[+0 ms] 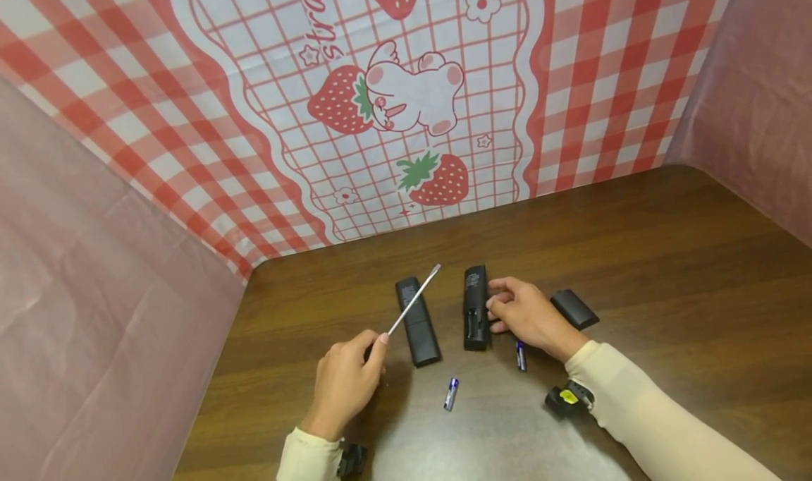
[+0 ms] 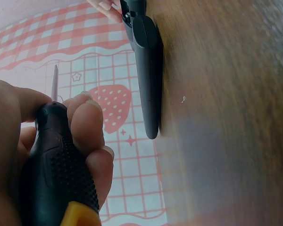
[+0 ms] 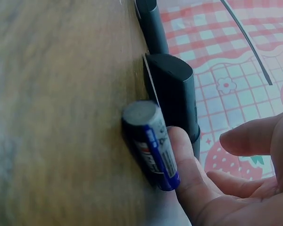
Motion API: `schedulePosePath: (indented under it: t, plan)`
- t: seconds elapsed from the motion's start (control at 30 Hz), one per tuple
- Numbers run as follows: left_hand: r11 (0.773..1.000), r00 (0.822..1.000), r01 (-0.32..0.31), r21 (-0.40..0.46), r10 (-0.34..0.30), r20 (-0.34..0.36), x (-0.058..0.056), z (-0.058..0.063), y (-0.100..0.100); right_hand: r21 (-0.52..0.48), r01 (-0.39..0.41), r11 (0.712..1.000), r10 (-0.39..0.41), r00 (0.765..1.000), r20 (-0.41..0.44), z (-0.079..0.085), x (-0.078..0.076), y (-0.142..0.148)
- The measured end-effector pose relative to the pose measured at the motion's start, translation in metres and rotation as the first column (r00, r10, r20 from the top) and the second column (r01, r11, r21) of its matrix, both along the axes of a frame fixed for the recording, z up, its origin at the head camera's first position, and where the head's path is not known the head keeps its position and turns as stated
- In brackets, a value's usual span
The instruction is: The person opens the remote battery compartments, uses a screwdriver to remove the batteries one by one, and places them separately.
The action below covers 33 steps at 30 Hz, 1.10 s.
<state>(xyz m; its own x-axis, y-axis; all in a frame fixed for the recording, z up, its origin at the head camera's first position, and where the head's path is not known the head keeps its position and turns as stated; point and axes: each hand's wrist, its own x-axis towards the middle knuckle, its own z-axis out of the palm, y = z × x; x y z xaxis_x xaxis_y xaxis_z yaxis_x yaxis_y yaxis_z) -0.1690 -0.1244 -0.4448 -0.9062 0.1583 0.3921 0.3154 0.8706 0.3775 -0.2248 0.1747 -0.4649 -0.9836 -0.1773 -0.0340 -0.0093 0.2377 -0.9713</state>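
Observation:
My left hand [image 1: 345,379] grips a flathead screwdriver [image 1: 415,297], whose black and yellow handle [image 2: 61,160] shows in the left wrist view. Its metal shaft passes above a black remote control [image 1: 421,336] with its cover on. To the right lies a second black remote [image 1: 475,290], back side up, its battery compartment uncovered. Beside that remote's right edge is my right hand [image 1: 523,313], thumb and fingers apart; the fingertips are at or against its side. A blue and silver battery [image 3: 153,146] lies near this hand. Another battery [image 1: 451,394] lies in front of the remotes.
A loose black battery cover [image 1: 574,308] lies on the wooden table [image 1: 666,255], right of my right hand. Behind the table hangs a red and white checked cloth [image 1: 596,79] with strawberries. Pink cloth [image 1: 114,290] walls the left and right sides.

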Motion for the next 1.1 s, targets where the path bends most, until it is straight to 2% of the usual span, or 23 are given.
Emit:
schedulePosePath:
  t: [1.1]
  plan:
    - [1.0, 0.999, -0.007, 0.01, 0.007, 0.038, 0.0007, -0.001, -0.0019, 0.018, 0.063, 0.998, -0.063, 0.998, 0.018, 0.0044, -0.0017, 0.0026]
